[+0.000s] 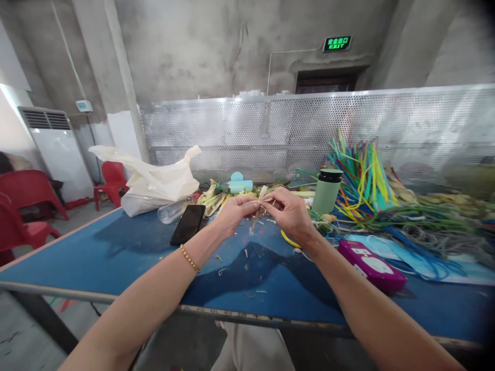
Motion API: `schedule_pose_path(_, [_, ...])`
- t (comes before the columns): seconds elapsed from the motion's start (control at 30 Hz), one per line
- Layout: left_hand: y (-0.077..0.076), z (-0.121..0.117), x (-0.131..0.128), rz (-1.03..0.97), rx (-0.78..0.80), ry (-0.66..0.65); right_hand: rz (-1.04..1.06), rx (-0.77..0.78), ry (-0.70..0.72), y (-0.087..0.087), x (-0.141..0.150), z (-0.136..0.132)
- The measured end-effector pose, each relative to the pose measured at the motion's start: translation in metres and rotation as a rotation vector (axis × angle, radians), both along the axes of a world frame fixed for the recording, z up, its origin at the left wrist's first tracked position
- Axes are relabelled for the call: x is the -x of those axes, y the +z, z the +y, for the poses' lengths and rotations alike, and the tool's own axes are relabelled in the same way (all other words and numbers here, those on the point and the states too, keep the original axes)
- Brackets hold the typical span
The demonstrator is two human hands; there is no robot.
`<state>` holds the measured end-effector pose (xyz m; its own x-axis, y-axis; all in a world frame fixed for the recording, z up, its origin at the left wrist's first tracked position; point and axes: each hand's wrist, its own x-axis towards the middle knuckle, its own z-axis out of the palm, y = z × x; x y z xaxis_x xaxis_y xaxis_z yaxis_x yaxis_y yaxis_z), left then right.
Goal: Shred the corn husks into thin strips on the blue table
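Both of my hands meet over the middle of the blue table [143, 257], fingers closed in a pinch. Between them is a pale dried husk strip [263, 192], with a thin end hanging below the fingers. My left hand [235, 214] grips it from the left, a gold bead bracelet [190, 258] on that wrist. My right hand [289, 214] pinches it from the right, fingertips almost touching the left ones. The fingers hide most of the strip. Small pale scraps [223, 271] lie scattered on the tabletop beneath.
A black phone [187, 224], a clear plastic bottle [172, 211] and a white plastic bag [154, 180] lie left. To the right are a green tumbler [327, 193], a purple box [371, 265], colourful strips [365, 175] and coiled cords [421, 239]. A perforated metal panel [232, 134] stands behind.
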<state>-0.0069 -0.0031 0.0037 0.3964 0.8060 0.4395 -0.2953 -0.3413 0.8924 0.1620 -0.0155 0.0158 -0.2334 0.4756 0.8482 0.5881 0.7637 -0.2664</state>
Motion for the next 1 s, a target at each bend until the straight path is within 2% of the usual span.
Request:
schedule_pose_path(0.2, [0.001,-0.001,-0.001,-0.003,0.023,0.031,-0.025,0.001,-0.003,0.003,0.001,-0.004])
schedule_pose_path(0.33, [0.002,-0.002,-0.002,-0.008,0.053,0.061,0.123,-0.029,-0.091,0.006,-0.004,-0.004])
schedule_pose_path(0.4, [0.003,-0.003,-0.002,-0.023,0.063,0.081,0.207,0.062,-0.111,0.008,-0.006,-0.004])
schedule_pose_path(0.5, [0.004,-0.005,-0.003,-0.012,0.012,0.083,0.211,0.305,-0.019,0.010,-0.005,-0.005])
schedule_pose_path(0.57, [0.004,-0.005,-0.003,0.007,-0.045,0.079,0.172,0.397,0.057,0.010,-0.004,-0.006])
schedule_pose_path(0.67, [0.003,-0.005,-0.004,0.048,-0.082,0.109,0.150,0.418,0.118,0.008,-0.002,-0.005])
schedule_pose_path(0.83, [0.001,-0.002,-0.005,0.112,-0.098,0.186,0.176,0.438,0.135,0.008,-0.002,-0.005])
schedule_pose_path(1.0, [0.002,-0.004,-0.003,0.136,-0.132,0.186,0.241,0.493,0.179,0.011,-0.001,-0.007])
